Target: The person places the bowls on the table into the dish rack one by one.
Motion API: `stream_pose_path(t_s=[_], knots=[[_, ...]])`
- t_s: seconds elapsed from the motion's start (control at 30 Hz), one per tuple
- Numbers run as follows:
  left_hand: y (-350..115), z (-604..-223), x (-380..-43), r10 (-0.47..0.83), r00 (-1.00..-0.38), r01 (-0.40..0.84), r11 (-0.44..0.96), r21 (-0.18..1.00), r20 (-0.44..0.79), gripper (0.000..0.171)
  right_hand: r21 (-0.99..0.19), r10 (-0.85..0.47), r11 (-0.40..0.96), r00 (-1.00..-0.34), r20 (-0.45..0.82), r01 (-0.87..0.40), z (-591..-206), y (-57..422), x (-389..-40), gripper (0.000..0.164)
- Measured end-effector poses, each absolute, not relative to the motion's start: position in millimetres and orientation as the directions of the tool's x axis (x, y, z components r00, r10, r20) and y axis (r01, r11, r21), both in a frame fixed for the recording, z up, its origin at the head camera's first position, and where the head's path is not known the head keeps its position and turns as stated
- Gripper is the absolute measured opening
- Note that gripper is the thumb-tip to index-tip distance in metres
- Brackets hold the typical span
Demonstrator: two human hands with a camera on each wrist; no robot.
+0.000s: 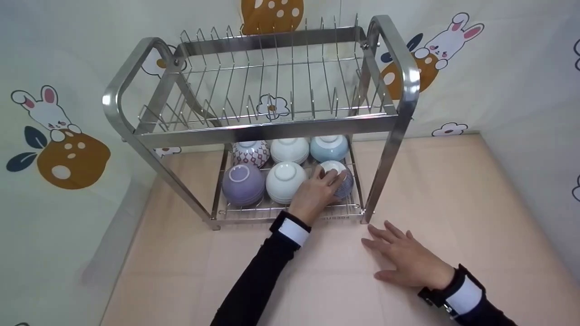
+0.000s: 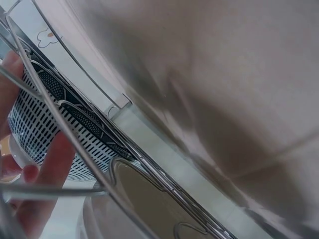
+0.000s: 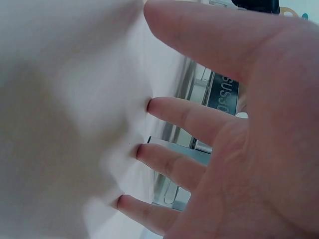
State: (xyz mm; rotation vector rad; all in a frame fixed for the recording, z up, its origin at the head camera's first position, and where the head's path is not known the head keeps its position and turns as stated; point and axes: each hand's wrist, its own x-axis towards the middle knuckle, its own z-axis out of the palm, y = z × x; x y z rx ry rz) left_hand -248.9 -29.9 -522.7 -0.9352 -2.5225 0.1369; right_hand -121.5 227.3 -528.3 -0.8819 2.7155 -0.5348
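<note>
My left hand reaches into the lower shelf of a metal dish rack and grips an upside-down bowl at its front right. In the left wrist view this patterned bowl shows dark dashes on white, with fingers around its side behind the wires. Left of it stand an overturned white bowl and a purple bowl. Outside the rack, my right hand rests its fingertips on the table, fingers spread and holding nothing, as the right wrist view also shows.
Behind these, a red-patterned bowl, another white bowl and a light blue bowl stand overturned. The upper wire tier spans above them. Rack legs flank the shelf on the pale table.
</note>
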Motion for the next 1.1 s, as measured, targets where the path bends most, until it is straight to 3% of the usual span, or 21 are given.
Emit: stream_pose_path(t_s=[1.1], knots=[[-33.5,-526.1,-244.9,0.563,-0.724,0.568,0.814,-0.119,0.398,0.067,-0.409,-0.594,0.758,-0.796,-0.114,-0.507,-530.1,228.5,-122.9,0.068]])
